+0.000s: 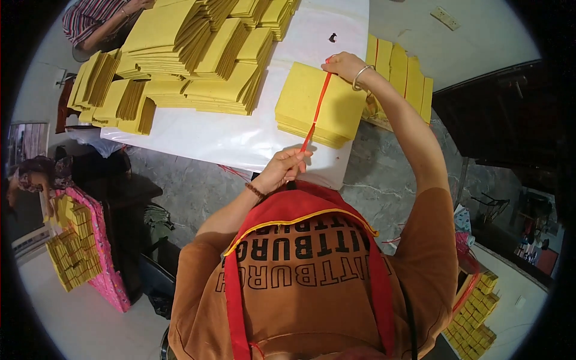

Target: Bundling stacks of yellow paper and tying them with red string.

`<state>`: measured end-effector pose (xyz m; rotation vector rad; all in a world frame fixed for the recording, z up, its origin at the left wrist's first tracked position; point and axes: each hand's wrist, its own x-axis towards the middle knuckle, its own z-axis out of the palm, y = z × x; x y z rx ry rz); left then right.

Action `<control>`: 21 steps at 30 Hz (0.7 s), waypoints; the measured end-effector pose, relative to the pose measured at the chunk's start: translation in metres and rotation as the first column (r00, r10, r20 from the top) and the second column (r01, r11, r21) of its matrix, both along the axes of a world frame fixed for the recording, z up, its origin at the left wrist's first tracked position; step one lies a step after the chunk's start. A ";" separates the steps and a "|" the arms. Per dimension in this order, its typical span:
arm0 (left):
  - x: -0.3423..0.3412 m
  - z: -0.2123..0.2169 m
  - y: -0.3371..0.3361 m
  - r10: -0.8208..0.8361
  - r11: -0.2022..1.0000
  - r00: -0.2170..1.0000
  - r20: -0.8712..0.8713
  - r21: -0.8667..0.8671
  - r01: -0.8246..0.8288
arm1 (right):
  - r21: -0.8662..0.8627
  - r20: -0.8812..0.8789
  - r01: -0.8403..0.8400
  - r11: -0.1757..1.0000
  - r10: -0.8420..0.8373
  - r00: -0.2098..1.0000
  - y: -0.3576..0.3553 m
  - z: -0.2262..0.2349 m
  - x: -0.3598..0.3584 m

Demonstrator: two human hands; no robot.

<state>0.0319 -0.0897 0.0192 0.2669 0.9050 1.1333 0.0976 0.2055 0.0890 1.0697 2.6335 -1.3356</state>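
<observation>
The yellow paper stack (300, 93) lies flat on the white worktop (312, 30), near its right edge. 1 red ribbon (322, 96) runs across the top of the stack, from the far edge to the near edge, and on past it. I cannot tell if it goes under the stack too. The left grip (285, 168) is pinched on the near end of the red ribbon, just in front of the stack. The right grip (343, 66) is closed on the red ribbon at the far edge. 1 bead bracelet (255, 189) is on the left wrist, and a pale bangle (356, 80) is on the right.

To the left, big piles of folded yellow paper (222, 90) sit on the worktop. A striped sleeve (90, 21) of someone else shows behind them. 1 small dark thing (333, 38) lies past the stack. More yellow bundles (399, 78) with red ties stand off to the right, beside the worktop. At the far left, yellow packs (75, 240) sit on a pink cloth (111, 282)
</observation>
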 end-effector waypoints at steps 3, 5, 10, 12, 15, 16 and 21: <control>0.002 -0.012 0.007 0.030 0.999 0.990 0.140 0.009 -0.032 | -0.318 0.114 0.047 0.947 -0.010 0.993 0.009 -0.001 0.001; 0.001 -0.015 0.011 0.110 0.994 0.983 0.146 -0.014 -0.109 | -0.417 0.160 0.051 0.908 0.018 0.987 0.014 -0.001 0.001; 0.005 -0.013 0.016 0.228 0.974 0.941 0.251 -0.069 -0.217 | -0.450 0.228 0.055 0.891 0.055 0.972 0.014 -0.011 0.005; 0.008 -0.011 0.020 0.281 0.946 0.950 0.137 -0.208 -0.250 | -0.471 0.253 -0.024 0.882 0.161 0.954 0.015 -0.017 0.003; 0.009 -0.013 0.028 0.333 0.912 0.942 0.036 -0.267 -0.312 | -0.686 0.101 -0.012 0.727 0.112 0.989 0.012 -0.033 0.007; 0.010 -0.014 0.031 0.361 0.897 0.932 0.041 -0.290 -0.335 | -0.720 0.099 -0.010 0.694 0.117 0.988 0.013 -0.038 0.008; 0.016 -0.024 0.035 0.531 0.817 0.839 0.117 -0.334 -0.470 | -0.564 -0.095 -0.324 0.760 0.330 0.939 0.011 -0.061 0.021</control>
